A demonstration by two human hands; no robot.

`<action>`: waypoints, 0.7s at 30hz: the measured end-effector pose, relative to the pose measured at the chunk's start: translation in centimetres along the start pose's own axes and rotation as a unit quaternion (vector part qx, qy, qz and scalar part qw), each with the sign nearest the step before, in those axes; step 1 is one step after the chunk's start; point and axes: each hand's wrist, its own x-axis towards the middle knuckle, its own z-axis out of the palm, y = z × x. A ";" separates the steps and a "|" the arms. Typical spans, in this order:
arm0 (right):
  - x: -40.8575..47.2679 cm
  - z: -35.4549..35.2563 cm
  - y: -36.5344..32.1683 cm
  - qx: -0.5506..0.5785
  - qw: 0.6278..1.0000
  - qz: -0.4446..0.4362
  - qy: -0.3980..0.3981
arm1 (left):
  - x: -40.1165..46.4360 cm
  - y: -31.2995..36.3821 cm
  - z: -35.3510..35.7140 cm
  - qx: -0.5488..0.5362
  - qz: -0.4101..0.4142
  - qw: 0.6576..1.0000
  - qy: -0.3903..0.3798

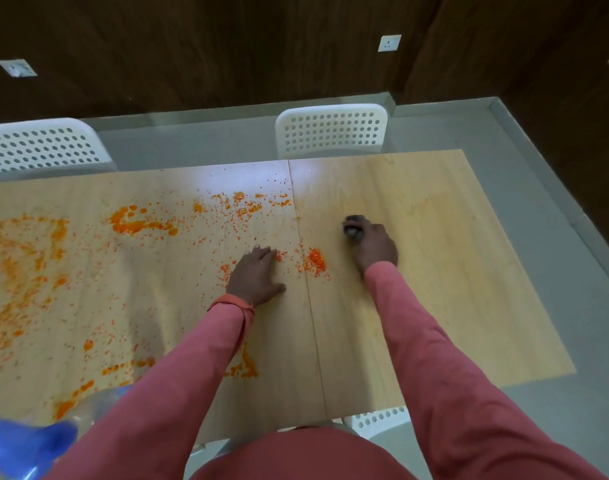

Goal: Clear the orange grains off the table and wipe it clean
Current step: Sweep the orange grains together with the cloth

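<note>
Orange grains (142,221) lie scattered and smeared over the left and middle of the light wooden table (434,289). A small heap of grains (315,261) sits just right of the table's centre seam. My left hand (256,277) rests flat on the table beside that heap, fingers straight. My right hand (372,244) is farther right and grips a small dark cloth (352,225) pressed against the table top. The table's right half shows only faint orange streaks.
Two white perforated chairs stand at the far edge, one on the left (39,147) and one at the centre right (330,129). Another white chair (379,422) is at the near edge. A blue-capped clear bottle (36,441) is at the bottom left.
</note>
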 end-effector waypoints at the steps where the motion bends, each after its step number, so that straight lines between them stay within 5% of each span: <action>1: -0.2 -0.2 0.9 -0.037 0.999 0.034 -0.007 | -0.3 -0.1 0.2 -0.003 -0.012 1.000 0.010; 7: -4.8 3.6 -5.1 -0.076 0.996 -0.003 -0.056 | -2.6 0.2 1.3 0.022 -0.067 0.990 0.123; 12: -6.4 5.6 -11.3 -0.021 0.989 -0.084 -0.116 | -4.7 0.3 1.6 0.035 -0.110 0.984 0.135; 16: -4.8 3.3 -8.7 0.080 0.994 -0.050 -0.061 | -6.1 -1.0 1.5 0.012 -0.176 0.975 0.134; 21: -3.2 3.4 -4.9 -0.066 0.997 0.030 -0.028 | -7.8 -3.3 1.9 -0.067 -0.255 0.959 0.108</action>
